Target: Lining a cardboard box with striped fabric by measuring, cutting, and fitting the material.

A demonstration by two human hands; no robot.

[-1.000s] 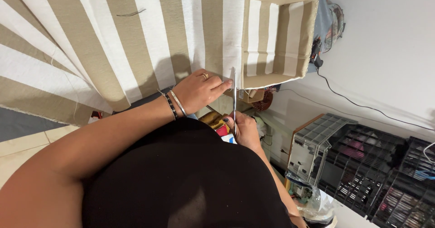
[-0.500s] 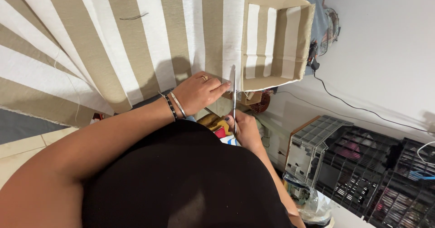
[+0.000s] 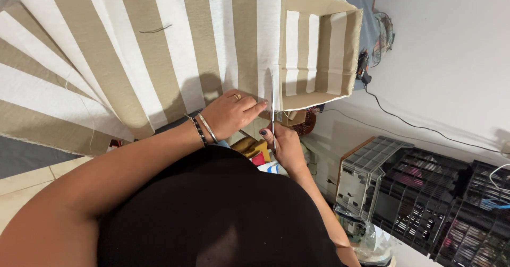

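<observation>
Head view: cutting.
Left hand (image 3: 229, 114): open, flat, pins fabric (image 3: 159, 60) taut.
Right hand (image 3: 284, 146): grips scissors (image 3: 272, 100) along stripe.

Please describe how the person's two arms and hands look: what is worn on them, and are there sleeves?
Both arms are bare, with no sleeves visible; the person wears a black top. The left hand has a gold ring on one finger, and its wrist carries a dark beaded bracelet beside a thin silver bangle. The right hand shows dark nail polish on its thumb; no jewellery is visible there.
</observation>
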